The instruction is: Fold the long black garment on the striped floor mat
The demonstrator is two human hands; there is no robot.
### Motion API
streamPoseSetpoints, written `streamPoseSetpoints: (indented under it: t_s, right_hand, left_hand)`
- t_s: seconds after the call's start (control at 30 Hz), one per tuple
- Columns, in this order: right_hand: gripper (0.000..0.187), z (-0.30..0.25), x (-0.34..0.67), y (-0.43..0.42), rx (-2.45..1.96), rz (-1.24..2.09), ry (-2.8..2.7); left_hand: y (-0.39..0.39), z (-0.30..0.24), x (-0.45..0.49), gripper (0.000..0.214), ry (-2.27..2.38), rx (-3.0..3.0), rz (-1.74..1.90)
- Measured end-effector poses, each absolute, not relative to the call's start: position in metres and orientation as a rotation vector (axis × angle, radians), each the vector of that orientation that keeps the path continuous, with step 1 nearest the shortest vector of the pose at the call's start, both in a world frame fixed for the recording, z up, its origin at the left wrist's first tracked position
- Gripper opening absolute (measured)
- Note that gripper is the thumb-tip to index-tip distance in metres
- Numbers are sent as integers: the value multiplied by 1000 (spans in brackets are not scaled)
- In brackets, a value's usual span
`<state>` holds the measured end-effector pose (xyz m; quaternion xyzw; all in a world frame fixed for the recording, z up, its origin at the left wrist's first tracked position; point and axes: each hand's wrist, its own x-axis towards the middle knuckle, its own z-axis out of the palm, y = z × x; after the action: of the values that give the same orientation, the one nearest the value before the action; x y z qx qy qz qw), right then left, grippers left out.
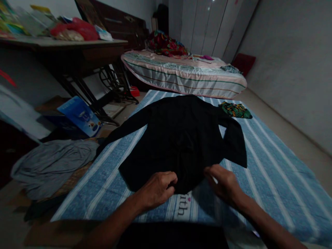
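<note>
A black long-sleeved shirt lies spread on a blue and white striped cloth, its collar end away from me and its hem towards me. The left sleeve reaches over the cloth's edge; the right one is bent down beside the body. My left hand is closed on the hem in a pinch. My right hand pinches the hem farther right, thumb and forefinger together. Between both hands the fabric is raised in folds.
A folded green patterned cloth lies at the far right. Grey fabric and a blue box are on the left. Behind stand a treadle sewing table and a bed. A white wall borders the right.
</note>
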<state>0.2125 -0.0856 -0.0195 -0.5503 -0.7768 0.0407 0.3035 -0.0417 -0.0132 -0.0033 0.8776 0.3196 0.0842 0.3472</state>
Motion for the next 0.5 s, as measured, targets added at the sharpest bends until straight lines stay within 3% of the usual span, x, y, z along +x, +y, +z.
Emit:
streamPoseSetpoints:
  t_s: [0.13,0.27,0.5]
  right_hand:
    - [20,-16,266,-56,-1831,48,-1771]
    - [27,-15,270,-40,-1938,40,-1764]
    - [23,-2,222,-21,-2107,157,-2035]
  left_hand:
    - [-18,2,-34,13,938,2265,239]
    - [-22,6,-28,6,1063,2220,279]
    - [-23,-1,-27,30,1129,2207,346]
